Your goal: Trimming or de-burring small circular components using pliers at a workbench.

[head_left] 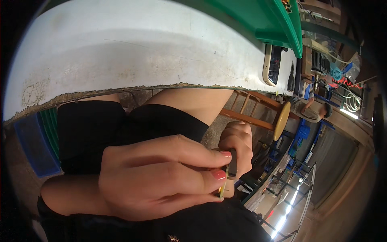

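Note:
My left hand (161, 177), with red-painted nails, is closed in a pinch in front of my dark clothing. Between its fingertips is a small thin piece with a yellowish, brass-like edge (222, 191); most of it is hidden by the fingers. Just beyond, my right hand (236, 147) is curled into a grip. It holds a small dark flat piece (232, 163) that meets or lies very near the left fingertips. Whether the two pieces are joined I cannot tell.
A white worktable (161, 60) with a chipped edge runs across the top. On it are a phone (273, 64) and a green plastic bin (258, 20). A wooden stool (281, 121), a blue-edged crate (34, 141) and a distant person (310, 109) are around.

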`<action>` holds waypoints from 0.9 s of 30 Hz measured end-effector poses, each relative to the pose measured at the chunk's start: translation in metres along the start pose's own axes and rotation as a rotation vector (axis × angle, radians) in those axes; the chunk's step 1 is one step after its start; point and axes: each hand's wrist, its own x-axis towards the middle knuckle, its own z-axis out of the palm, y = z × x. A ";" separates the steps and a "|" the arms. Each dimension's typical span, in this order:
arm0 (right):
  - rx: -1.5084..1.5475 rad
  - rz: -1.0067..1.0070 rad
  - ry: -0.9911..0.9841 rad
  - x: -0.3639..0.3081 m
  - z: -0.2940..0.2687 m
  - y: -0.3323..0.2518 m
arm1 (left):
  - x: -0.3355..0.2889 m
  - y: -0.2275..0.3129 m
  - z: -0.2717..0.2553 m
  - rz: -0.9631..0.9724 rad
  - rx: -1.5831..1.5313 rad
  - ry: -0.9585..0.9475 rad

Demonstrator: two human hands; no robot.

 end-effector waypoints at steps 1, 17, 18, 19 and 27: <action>-0.011 -0.007 0.006 0.000 0.001 0.000 | 0.000 0.001 -0.001 -0.007 0.007 0.001; 0.820 0.382 0.380 0.013 0.004 -0.001 | 0.033 0.076 -0.040 -0.322 -0.395 0.138; 0.842 0.314 0.346 0.015 0.006 -0.001 | 0.043 0.094 -0.047 -0.249 -0.351 0.190; 0.860 0.245 0.311 0.017 0.009 -0.002 | 0.052 0.113 -0.054 -0.175 -0.309 0.240; 0.798 0.208 0.271 0.019 0.014 -0.009 | 0.084 0.207 -0.122 0.291 0.037 0.579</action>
